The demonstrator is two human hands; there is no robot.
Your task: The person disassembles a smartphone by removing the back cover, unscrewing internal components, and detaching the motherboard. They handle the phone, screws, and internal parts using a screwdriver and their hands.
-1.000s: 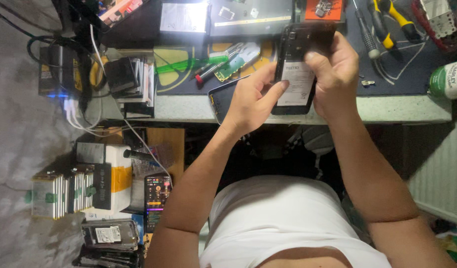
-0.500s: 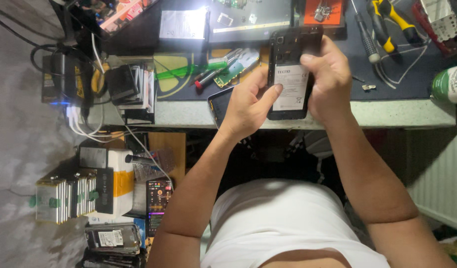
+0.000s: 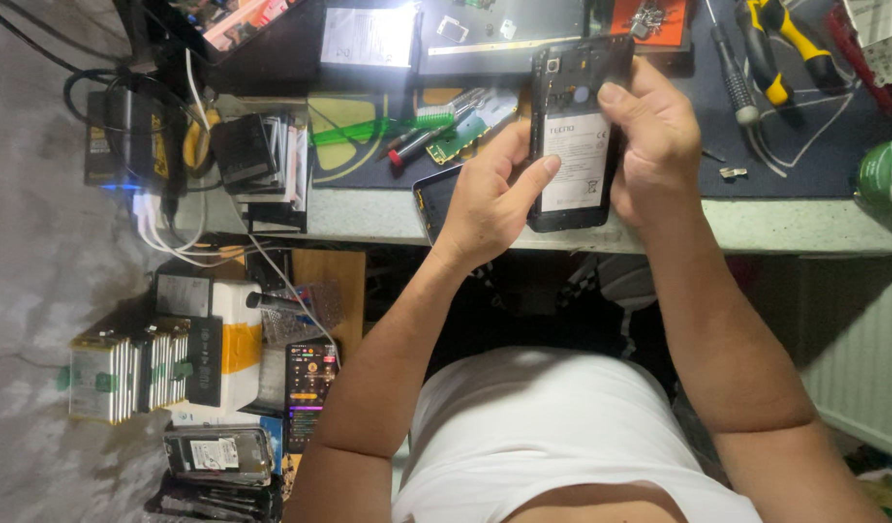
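An opened black phone [image 3: 574, 136] with its back cover off shows a white-labelled battery. My left hand [image 3: 490, 199] grips its left edge, thumb across the lower part of the battery. My right hand [image 3: 654, 145] holds the right edge, with the index finger pressing near the top of the battery. The phone is held upright just above the near edge of the workbench [image 3: 795, 228]. A second dark phone or cover [image 3: 434, 199] lies on the bench under my left hand, partly hidden.
On the dark mat lie a green circuit board [image 3: 465, 131], a red-handled tool [image 3: 417, 145], a screwdriver [image 3: 732, 68] and yellow-handled pliers [image 3: 780, 53]. A green-and-white bottle [image 3: 887, 174] stands at the right. Boxes, batteries [image 3: 122, 378] and a lit phone [image 3: 308, 383] sit on the floor at left.
Both hands with the phone sit slightly higher in view than a second ago. My right index finger has moved onto the upper part of the battery.
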